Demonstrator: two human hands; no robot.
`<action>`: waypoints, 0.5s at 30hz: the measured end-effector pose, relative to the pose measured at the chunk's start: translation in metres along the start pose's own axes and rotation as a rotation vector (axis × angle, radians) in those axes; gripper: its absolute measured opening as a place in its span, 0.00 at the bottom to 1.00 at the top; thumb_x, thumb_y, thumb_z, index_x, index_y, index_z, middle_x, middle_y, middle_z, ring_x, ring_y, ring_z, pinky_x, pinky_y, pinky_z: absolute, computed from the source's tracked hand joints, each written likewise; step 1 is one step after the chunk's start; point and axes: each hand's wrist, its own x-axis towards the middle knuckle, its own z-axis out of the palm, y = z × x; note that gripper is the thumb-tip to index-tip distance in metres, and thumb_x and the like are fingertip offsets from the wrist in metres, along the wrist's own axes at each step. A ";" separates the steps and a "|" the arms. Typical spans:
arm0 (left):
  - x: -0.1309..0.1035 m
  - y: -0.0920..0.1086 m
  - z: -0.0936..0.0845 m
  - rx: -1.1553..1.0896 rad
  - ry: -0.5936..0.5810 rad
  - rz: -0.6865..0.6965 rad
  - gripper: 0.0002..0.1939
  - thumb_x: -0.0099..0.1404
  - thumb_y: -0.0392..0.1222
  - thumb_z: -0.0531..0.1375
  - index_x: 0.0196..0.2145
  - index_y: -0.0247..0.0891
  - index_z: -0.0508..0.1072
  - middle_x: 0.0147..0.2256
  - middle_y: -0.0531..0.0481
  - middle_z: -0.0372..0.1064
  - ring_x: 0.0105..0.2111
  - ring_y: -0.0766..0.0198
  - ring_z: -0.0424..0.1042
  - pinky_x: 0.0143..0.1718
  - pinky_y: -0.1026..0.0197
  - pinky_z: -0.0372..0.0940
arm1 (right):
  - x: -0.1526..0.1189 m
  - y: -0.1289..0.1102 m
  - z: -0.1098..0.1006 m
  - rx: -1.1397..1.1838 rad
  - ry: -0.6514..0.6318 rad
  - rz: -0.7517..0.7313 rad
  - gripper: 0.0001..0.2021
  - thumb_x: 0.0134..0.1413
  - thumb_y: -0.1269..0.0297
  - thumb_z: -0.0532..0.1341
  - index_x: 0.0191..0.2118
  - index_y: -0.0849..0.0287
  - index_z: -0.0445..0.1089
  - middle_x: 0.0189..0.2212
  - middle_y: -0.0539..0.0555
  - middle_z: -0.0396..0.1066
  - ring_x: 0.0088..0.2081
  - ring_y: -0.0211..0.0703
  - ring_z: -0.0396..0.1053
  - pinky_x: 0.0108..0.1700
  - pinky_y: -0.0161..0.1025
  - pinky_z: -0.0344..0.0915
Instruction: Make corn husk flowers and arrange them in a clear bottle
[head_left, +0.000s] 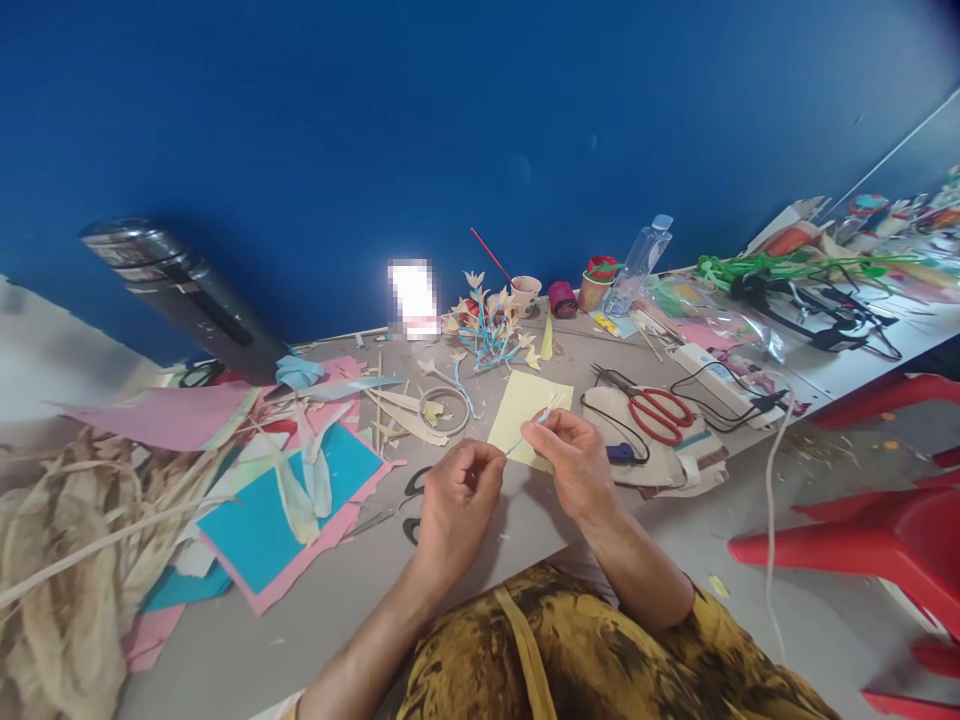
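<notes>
In front of my body, both hands meet at a thin light-blue stem [514,446]. Its lower end is pinched by the fingertips of my left hand [459,510]. My right hand [579,465] grips it higher up, where a small pale tip [553,403] sticks out past the fingers. Under the hands lies a pale yellow paper sheet [517,405]. Just beyond stands a bunch of cream flowers on blue stems [491,335]. A roll of tape [446,432] lies left of the sheet, and black-handled scissors [382,514] lie partly behind my left hand.
Blue and pink paper sheets [259,530] and dried husks [71,560] spread over the left side. A dark flask [195,300] stands by the blue wall. To the right are red-handled scissors [634,402], a power strip [712,378], a plastic bottle [637,265] and a red stool [885,530].
</notes>
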 end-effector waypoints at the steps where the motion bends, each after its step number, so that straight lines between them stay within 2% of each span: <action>1: 0.001 0.000 0.000 -0.028 -0.020 -0.033 0.08 0.63 0.42 0.60 0.27 0.38 0.72 0.17 0.57 0.64 0.18 0.69 0.62 0.23 0.66 0.58 | 0.000 0.001 0.000 0.008 -0.001 0.010 0.16 0.43 0.58 0.73 0.21 0.59 0.68 0.19 0.45 0.62 0.24 0.33 0.54 0.28 0.34 0.51; 5: 0.002 -0.002 0.001 -0.137 -0.108 -0.111 0.10 0.64 0.45 0.61 0.28 0.38 0.71 0.16 0.58 0.64 0.17 0.70 0.63 0.23 0.67 0.58 | 0.000 0.001 0.001 0.023 -0.001 0.020 0.17 0.43 0.57 0.73 0.20 0.59 0.66 0.19 0.45 0.60 0.23 0.33 0.52 0.28 0.34 0.50; 8: 0.003 -0.005 0.001 -0.193 -0.121 -0.122 0.10 0.63 0.45 0.61 0.28 0.37 0.71 0.16 0.57 0.65 0.17 0.69 0.64 0.24 0.66 0.60 | 0.000 -0.001 0.000 -0.009 -0.006 0.012 0.18 0.44 0.55 0.73 0.20 0.59 0.67 0.19 0.45 0.59 0.24 0.33 0.52 0.28 0.35 0.50; 11: 0.006 -0.008 0.000 -0.308 -0.144 -0.179 0.11 0.63 0.45 0.62 0.27 0.37 0.71 0.15 0.57 0.65 0.15 0.70 0.63 0.22 0.66 0.59 | 0.000 -0.004 -0.003 -0.032 -0.089 0.006 0.16 0.50 0.51 0.70 0.26 0.59 0.73 0.21 0.46 0.61 0.24 0.35 0.52 0.28 0.35 0.52; 15: 0.010 -0.010 -0.001 -0.571 -0.248 -0.297 0.13 0.61 0.46 0.63 0.24 0.36 0.70 0.12 0.56 0.62 0.12 0.70 0.59 0.18 0.66 0.57 | -0.002 -0.008 -0.006 -0.102 -0.239 0.011 0.15 0.56 0.49 0.66 0.33 0.58 0.77 0.26 0.49 0.68 0.28 0.37 0.58 0.33 0.37 0.57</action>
